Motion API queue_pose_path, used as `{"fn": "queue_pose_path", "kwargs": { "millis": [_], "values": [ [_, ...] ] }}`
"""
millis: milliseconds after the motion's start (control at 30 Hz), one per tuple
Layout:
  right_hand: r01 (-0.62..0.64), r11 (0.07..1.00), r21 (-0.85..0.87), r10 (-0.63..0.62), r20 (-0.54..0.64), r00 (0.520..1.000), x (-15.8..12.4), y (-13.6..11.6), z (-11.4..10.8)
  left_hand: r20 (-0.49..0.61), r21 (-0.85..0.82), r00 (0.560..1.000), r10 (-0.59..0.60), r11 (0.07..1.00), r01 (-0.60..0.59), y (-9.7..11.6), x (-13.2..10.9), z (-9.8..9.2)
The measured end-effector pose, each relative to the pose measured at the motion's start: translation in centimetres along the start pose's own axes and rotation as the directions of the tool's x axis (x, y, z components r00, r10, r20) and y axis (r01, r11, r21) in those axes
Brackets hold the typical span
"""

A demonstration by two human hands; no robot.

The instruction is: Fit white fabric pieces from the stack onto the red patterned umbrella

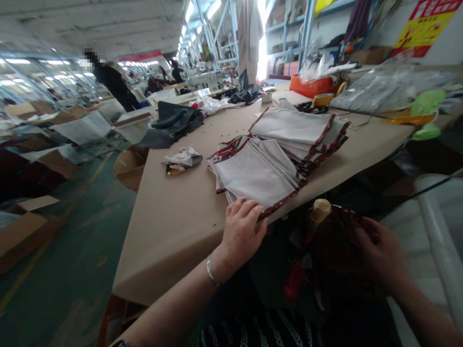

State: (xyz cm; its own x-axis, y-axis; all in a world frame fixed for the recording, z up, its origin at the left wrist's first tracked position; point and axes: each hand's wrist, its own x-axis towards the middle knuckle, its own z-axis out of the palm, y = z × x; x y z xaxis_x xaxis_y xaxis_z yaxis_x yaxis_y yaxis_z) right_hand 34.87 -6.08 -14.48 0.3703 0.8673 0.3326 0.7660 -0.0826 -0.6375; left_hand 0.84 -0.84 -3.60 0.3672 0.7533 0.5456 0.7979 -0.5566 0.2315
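My left hand (243, 232) is at the table's front edge, its bent fingers on the near corner of a stack of whitish fabric pieces (253, 168) with dark red patterned edging. Its thumb lies by the stack's edge, so the hand seems closed on that corner. A second, similar stack (292, 125) lies just behind, partly overlapped. Low on the right, in shadow, my right hand (381, 250) has its fingers curled at a dark red patterned bundle (347, 236); its fingertips are partly hidden. Beside it are a yellowish rounded knob (321, 210) and a red handle-like thing (294, 282).
On the brown-covered table (173, 212) lie a whitish glove-like bundle (183, 160) and dark folded fabric (173, 120). An orange bin (313, 86) and clear plastic bags (390, 86) stand at the back right. Cardboard boxes (25, 231) are on the floor left. A person (114, 84) stands farther off.
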Motion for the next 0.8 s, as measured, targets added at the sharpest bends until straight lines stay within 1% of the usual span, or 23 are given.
{"fn": "queue_pose_path", "kwargs": {
  "millis": [33, 67, 100, 133, 167, 200, 233, 300, 367, 433, 500, 533, 567, 600, 633, 733, 767, 800],
  "values": [
    [0.038, 0.999, 0.035, -0.039, 0.012, 0.999, -0.3, -1.8, -0.3, 0.007, 0.036, 1.000, 0.001, 0.999, -0.001, 0.3, 0.2, 0.3],
    [0.116, 0.989, 0.091, -0.118, 0.023, 0.993, -0.6, -3.8, -0.6, 0.012, 0.062, 1.000, -0.001, 0.998, 0.001, 0.5, 0.4, 0.6],
    [0.222, 0.962, 0.156, -0.229, 0.027, 0.973, -0.9, -5.9, -0.8, 0.011, 0.074, 1.000, -0.003, 0.997, 0.002, 0.6, 0.6, 0.7],
    [0.333, 0.917, 0.221, -0.348, 0.031, 0.937, -1.1, -8.1, -0.9, 0.009, 0.072, 1.000, -0.006, 0.997, 0.006, 0.6, 0.7, 0.8],
    [0.427, 0.860, 0.279, -0.453, 0.031, 0.891, -1.1, -10.1, -0.9, 0.008, 0.055, 1.000, -0.009, 0.998, 0.008, 0.6, 0.9, 0.7],
    [0.500, 0.803, 0.325, -0.537, 0.028, 0.843, -1.0, -12.1, -0.9, 0.008, 0.029, 1.000, -0.014, 0.999, 0.013, 0.5, 1.1, 0.6],
    [0.550, 0.757, 0.352, -0.595, 0.025, 0.803, -0.7, -13.8, -0.7, 0.006, -0.002, 1.000, -0.020, 1.000, 0.020, 0.3, 1.3, 0.5],
    [0.612, 0.709, 0.350, -0.658, 0.015, 0.753, 0.7, -16.9, -0.1, 0.000, -0.058, 0.999, -0.035, 0.998, 0.035, 0.1, 1.6, 0.0],
    [0.655, 0.700, 0.282, -0.692, 0.047, 0.720, 2.6, -19.5, 0.8, -0.013, -0.095, 0.999, -0.049, 0.994, 0.048, -0.1, 2.0, -0.4],
    [0.698, 0.697, 0.165, -0.717, 0.140, 0.683, 4.5, -21.7, 1.9, -0.034, -0.114, 0.998, -0.057, 0.992, 0.053, -0.3, 2.4, -0.9],
    [0.747, 0.665, 0.022, -0.724, 0.267, 0.636, 6.0, -23.6, 2.8, -0.059, -0.108, 0.996, -0.064, 0.993, 0.057, -0.4, 2.8, -1.3],
    [0.765, 0.643, -0.050, -0.715, 0.320, 0.622, 6.5, -24.3, 3.1, -0.070, -0.094, 0.995, -0.071, 0.993, 0.065, -0.4, 2.9, -1.6],
    [0.773, 0.624, -0.119, -0.698, 0.359, 0.619, 7.0, -24.9, 3.3, -0.083, -0.074, 0.993, -0.081, 0.994, 0.075, -0.5, 2.9, -1.9],
    [0.771, 0.609, -0.185, -0.678, 0.383, 0.627, 7.4, -25.2, 3.4, -0.093, -0.050, 0.991, -0.093, 0.995, 0.088, -0.5, 2.9, -2.2],
    [0.759, 0.605, -0.243, -0.656, 0.389, 0.647, 7.7, -25.5, 3.3, -0.101, -0.026, 0.990, -0.103, 0.995, 0.101, -0.6, 2.7, -2.5],
    [0.664, 0.659, -0.354, -0.577, 0.329, 0.748, 8.4, -25.1, 2.8, -0.109, 0.025, 0.981, -0.160, 0.986, 0.163, -1.2, 1.9, -2.7],
    [0.636, 0.679, -0.367, -0.567, 0.288, 0.772, 8.5, -24.6, 2.6, -0.112, 0.006, 0.973, -0.203, 0.979, 0.205, -1.6, 1.6, -2.6],
    [0.628, 0.689, -0.361, -0.582, 0.242, 0.777, 8.4, -24.0, 2.5, -0.116, -0.045, 0.957, -0.266, 0.964, 0.262, -1.9, 1.3, -2.4]
  ]
}}
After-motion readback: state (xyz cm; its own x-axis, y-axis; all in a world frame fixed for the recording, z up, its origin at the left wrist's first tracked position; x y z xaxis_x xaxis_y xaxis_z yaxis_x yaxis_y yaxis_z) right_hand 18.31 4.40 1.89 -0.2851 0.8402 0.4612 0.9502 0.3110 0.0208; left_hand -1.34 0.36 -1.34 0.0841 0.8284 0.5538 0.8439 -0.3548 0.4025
